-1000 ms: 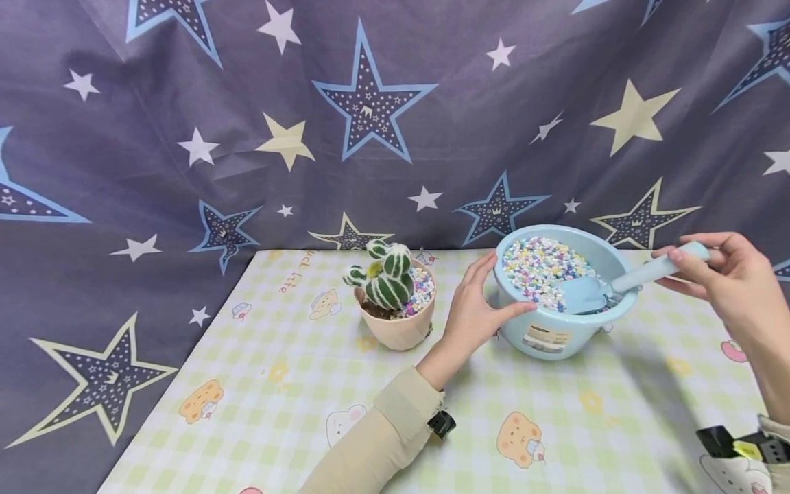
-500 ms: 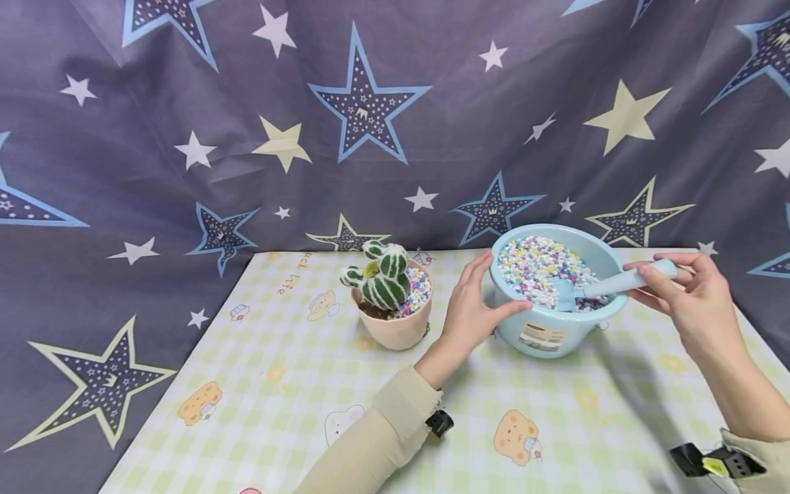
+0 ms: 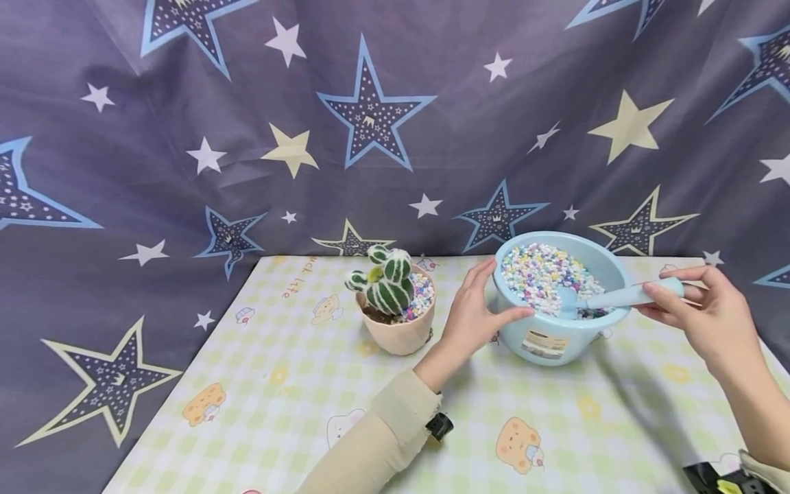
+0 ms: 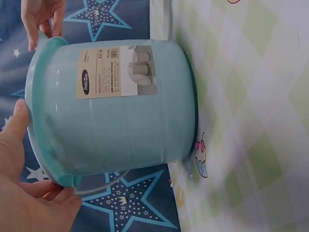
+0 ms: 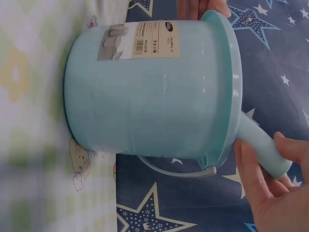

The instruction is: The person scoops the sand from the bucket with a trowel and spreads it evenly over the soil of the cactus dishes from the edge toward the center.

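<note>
A light-blue plastic bucket point(image 3: 543, 339) full of small multicoloured pebbles point(image 3: 543, 271) stands upright on the table. My left hand point(image 3: 472, 312) holds its rim from the left, thumb along the front edge and fingers at the side. In the left wrist view, those fingertips curl in under the rim. My right hand point(image 3: 710, 302) grips the handle of a pale-blue small shovel point(image 3: 629, 295) between thumb and fingers. The shovel slants over the bucket's right rim, its blade partly sunk in the pebbles. In the right wrist view, only the handle point(image 5: 263, 147) shows past the rim.
Left of the bucket stands a pale-pink pot point(image 3: 398, 333) with a green-and-white cactus point(image 3: 389, 288), dark soil and similar pebbles at its right side. A green-checked cloth point(image 3: 278, 425) with cartoon prints covers the table. Behind hangs a dark starry curtain point(image 3: 247, 89).
My right hand has moved left with the shovel, and the blade has gone further into the pebbles. My left hand keeps its hold on the bucket rim. The head view has shifted slightly.
</note>
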`<state>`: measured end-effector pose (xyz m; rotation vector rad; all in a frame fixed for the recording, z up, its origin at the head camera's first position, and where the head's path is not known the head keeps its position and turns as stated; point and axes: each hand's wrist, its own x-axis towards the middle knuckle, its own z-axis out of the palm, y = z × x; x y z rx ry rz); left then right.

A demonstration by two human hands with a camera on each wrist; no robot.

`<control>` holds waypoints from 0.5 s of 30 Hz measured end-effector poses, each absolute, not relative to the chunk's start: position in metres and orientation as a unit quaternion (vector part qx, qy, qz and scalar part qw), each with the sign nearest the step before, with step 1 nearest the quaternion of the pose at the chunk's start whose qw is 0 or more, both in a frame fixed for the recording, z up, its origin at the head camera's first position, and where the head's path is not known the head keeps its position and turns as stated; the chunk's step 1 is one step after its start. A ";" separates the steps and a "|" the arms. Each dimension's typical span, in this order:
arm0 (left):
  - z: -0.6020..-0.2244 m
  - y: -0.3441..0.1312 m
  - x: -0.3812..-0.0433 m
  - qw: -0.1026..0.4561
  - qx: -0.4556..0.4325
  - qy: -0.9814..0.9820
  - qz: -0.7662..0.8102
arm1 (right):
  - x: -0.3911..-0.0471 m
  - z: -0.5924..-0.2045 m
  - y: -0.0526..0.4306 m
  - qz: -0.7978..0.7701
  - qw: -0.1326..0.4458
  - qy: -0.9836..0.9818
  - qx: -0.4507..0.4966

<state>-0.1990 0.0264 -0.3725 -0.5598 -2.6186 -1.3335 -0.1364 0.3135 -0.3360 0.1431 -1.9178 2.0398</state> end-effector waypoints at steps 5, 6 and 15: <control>-0.372 0.028 -0.199 0.069 -0.187 -0.873 -0.445 | -0.134 -0.338 0.314 0.755 0.190 -0.626 0.044; -0.372 0.028 -0.199 0.069 -0.186 -0.873 -0.445 | -0.134 -0.338 0.315 0.763 0.193 -0.616 0.044; -0.373 0.027 -0.199 0.071 -0.190 -0.872 -0.445 | -0.135 -0.344 0.312 0.803 0.201 -0.561 0.033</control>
